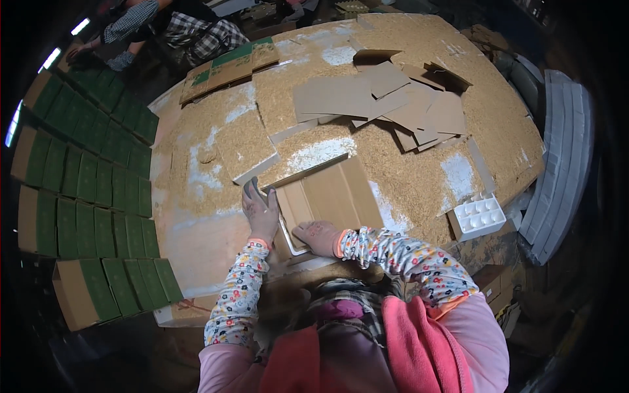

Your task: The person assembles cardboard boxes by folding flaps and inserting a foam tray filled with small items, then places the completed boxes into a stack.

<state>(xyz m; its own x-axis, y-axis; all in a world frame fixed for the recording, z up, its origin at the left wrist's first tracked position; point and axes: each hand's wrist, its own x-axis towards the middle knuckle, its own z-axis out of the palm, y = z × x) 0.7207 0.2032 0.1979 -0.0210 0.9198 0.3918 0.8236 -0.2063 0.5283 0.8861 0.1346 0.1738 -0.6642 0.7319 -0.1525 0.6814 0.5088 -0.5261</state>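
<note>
Both hands are on one open cardboard box (350, 190), near the close edge of the table (190, 255). Calling 12 straight ahead: left hand (261, 213) sits at the box's 9, thumb and fingers closed over that side, while right hand (319, 237) is around 6, laid over the near inside part. Its fingertips are hard to make out at this size, so I can't tell if it's gripping or just pressing.

What I'd worry about — the 9 o'clock side springing loose if the left lets go too soon, or a crooked crease if the right leans off the fold. Loose sawdust (426, 173) from about 10 round to 3 could also let the box skate, or get trapped under a flap.

Pose-wise, left arm (232, 295) reaches up from 7, fairly straight. Right arm (413, 259) sweeps in from 4 — elbow wide, fingers toward 9 — so its push probably goes sideways as much as down.
</note>
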